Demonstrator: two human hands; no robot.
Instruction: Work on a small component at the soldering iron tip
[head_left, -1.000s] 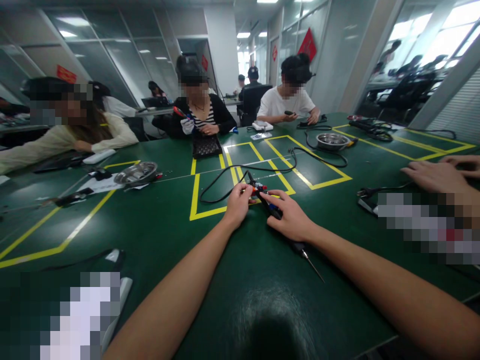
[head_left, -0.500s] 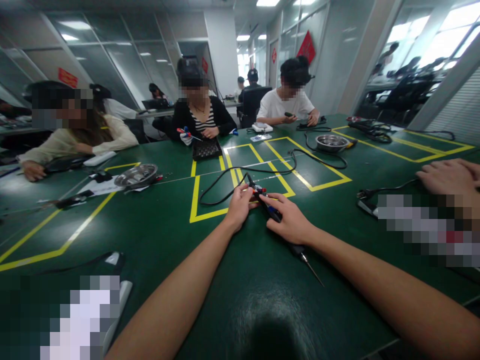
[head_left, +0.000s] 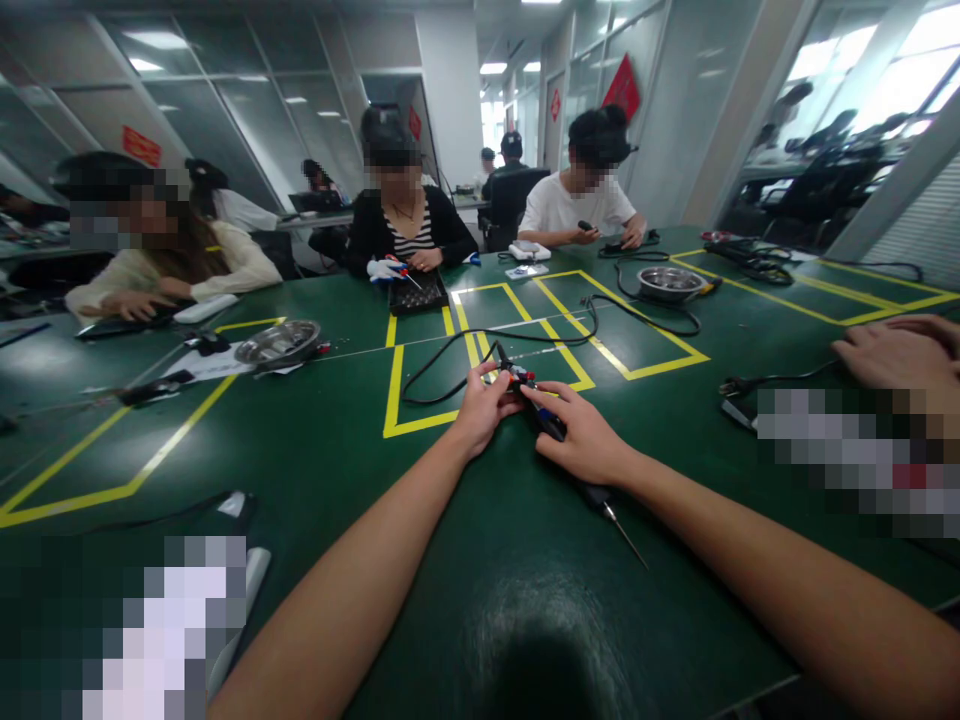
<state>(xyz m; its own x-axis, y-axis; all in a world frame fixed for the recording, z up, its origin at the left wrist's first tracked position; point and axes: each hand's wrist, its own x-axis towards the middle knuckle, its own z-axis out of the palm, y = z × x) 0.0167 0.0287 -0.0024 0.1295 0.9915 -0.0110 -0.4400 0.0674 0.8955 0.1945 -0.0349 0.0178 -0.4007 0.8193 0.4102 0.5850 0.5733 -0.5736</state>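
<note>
Green table [head_left: 322, 430] carries a cord [head_left: 487, 331], seemingly from the partly hidden tool [head_left: 598, 496].

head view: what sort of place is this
Probably a shared workshop or training room: a green table marked with yellow tape, people around it, and a thin-tipped tool at the right hand.

1. A smooth green table [head_left: 322, 440] shines under the lights, its glossy surface streaked with reflections.
2. The tool [head_left: 553, 426] pairs a dark, plastic-looking body with a slender metal shaft [head_left: 628, 540].
3. Polished metal gleams on the left bowl [head_left: 244, 353] and right bowl [head_left: 671, 297].
4. A black cable [head_left: 427, 403] looks smooth and rubbery.
5. A white shirt [head_left: 544, 208] shows soft, matt cloth.
</note>
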